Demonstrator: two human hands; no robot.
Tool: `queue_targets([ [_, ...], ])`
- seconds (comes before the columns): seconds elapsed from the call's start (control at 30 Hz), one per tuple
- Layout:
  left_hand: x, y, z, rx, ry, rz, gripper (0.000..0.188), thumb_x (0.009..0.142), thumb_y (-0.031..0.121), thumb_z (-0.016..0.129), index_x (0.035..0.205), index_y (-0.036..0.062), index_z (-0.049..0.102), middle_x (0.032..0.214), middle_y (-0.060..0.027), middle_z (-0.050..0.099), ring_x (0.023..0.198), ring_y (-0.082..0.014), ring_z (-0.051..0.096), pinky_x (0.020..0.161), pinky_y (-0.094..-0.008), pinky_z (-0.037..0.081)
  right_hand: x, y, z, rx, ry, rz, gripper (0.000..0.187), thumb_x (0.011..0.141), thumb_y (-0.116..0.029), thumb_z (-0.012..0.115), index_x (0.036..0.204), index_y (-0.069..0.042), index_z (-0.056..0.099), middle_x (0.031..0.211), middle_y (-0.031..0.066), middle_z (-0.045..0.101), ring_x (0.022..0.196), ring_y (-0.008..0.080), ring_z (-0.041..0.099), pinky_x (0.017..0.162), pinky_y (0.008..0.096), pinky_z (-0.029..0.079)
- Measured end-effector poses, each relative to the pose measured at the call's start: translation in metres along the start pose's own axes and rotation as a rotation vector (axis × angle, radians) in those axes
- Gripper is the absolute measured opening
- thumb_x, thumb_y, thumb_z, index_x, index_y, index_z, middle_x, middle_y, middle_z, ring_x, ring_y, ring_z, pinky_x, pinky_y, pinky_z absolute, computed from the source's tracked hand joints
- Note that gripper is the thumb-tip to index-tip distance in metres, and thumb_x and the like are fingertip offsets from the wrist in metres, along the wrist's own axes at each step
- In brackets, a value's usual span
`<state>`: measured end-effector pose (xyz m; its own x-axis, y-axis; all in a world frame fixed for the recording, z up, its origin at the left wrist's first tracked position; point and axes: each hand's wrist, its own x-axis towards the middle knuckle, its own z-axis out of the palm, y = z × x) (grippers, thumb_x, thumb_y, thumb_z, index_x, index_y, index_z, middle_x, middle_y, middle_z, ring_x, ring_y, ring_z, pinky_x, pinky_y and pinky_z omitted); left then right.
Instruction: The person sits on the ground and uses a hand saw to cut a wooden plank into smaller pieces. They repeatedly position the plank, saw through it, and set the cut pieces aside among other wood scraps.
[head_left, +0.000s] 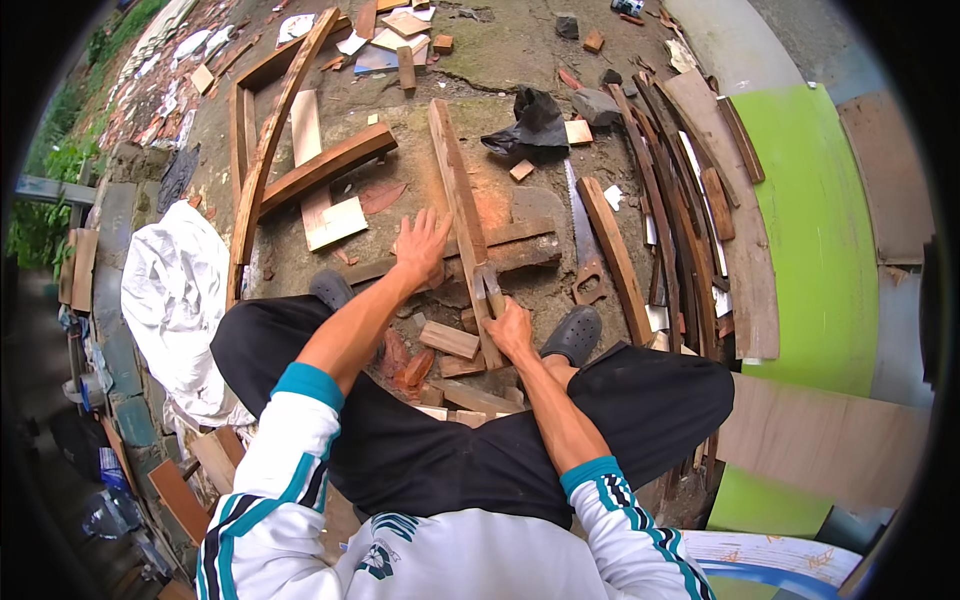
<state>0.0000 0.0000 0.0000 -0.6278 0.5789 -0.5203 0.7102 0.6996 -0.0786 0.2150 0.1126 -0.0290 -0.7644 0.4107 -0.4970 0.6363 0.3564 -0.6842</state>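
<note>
A long wooden beam point(458, 190) stretches away from me between my feet, its near end among wood offcuts. Beside its left face, my left hand point(422, 242) has its fingers spread and holds nothing. My right hand point(510, 328) is closed round the handle of a wooden-handled hand tool point(494, 296), whose front part lies against the beam; its exact kind is hard to make out. Under the beam, a darker timber point(520, 240) runs crosswise. A handsaw point(583, 245) rests on the ground to the right, near a loose wooden bar point(612, 255).
Joined timbers point(262, 165) stand at the far left, near a white cloth point(175, 300). Long dark strips point(668, 200) are stacked at the right, beside a green panel point(810, 250). A black plastic bag point(530, 125) lies beyond the beam. Offcuts point(449, 340) sit between my legs.
</note>
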Motion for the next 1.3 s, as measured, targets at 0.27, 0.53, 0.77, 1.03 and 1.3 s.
queue_targets([
  [0.27, 0.06, -0.017, -0.061, 0.588, -0.026, 0.577, 0.117, 0.064, 0.052, 0.089, 0.158, 0.0212, 0.027, 0.164, -0.0073, 0.028, 0.153, -0.0259, 0.022, 0.127, -0.0438, 0.018, -0.018, 0.025, -0.031, -0.176, 0.071, -0.539, 0.038, 0.071, -0.017, 0.082, 0.098, 0.0, 0.061, 0.099, 0.0188, 0.064, 0.096, 0.0404, 0.064, 0.084, 0.0491, 0.052],
  [0.53, 0.082, 0.008, -0.043, 0.432, -0.053, 0.866, 0.087, 0.068, 0.064, 0.08, 0.135, 0.0161, 0.054, 0.107, -0.0071, 0.067, 0.109, -0.0278, 0.063, 0.088, -0.0437, 0.051, -0.055, -0.009, -0.086, -0.372, -0.025, -0.553, 0.037, 0.07, -0.017, 0.083, 0.097, -0.004, 0.061, 0.098, 0.0142, 0.063, 0.098, 0.0366, 0.064, 0.081, 0.0478, 0.054],
  [0.77, 0.07, 0.067, -0.09, 0.437, -0.044, 0.863, 0.063, 0.067, 0.055, 0.075, 0.105, 0.0055, 0.069, 0.081, -0.0122, 0.07, 0.087, -0.0271, 0.066, 0.071, -0.0436, 0.05, -0.077, -0.011, -0.18, -0.726, -0.017, -0.606, 0.034, 0.069, -0.018, 0.081, 0.094, -0.007, 0.061, 0.102, 0.0101, 0.062, 0.099, 0.0294, 0.065, 0.077, 0.0421, 0.057],
  [1.03, 0.031, 0.05, -0.072, -0.114, -0.148, 0.768, 0.073, 0.068, 0.051, 0.073, 0.114, -0.0044, 0.061, 0.09, -0.0263, 0.07, 0.082, -0.0436, 0.067, 0.075, -0.0516, 0.054, -0.059, 0.025, -0.218, -0.829, 0.158, -0.952, 0.019, 0.072, -0.013, 0.072, 0.086, -0.008, 0.061, 0.124, 0.0095, 0.065, 0.099, 0.0244, 0.066, 0.073, 0.0375, 0.058],
  [1.3, -0.031, -0.002, -0.027, -0.056, 0.204, 0.277, 0.076, 0.078, 0.064, 0.07, 0.118, 0.0023, 0.053, 0.096, -0.0237, 0.067, 0.087, -0.0412, 0.068, 0.073, -0.0501, 0.054, -0.009, -0.022, -0.22, -0.547, 0.542, -0.819, 0.031, 0.071, -0.02, 0.081, 0.092, -0.009, 0.06, 0.135, 0.0061, 0.063, 0.118, 0.0288, 0.062, 0.083, 0.0436, 0.059],
])
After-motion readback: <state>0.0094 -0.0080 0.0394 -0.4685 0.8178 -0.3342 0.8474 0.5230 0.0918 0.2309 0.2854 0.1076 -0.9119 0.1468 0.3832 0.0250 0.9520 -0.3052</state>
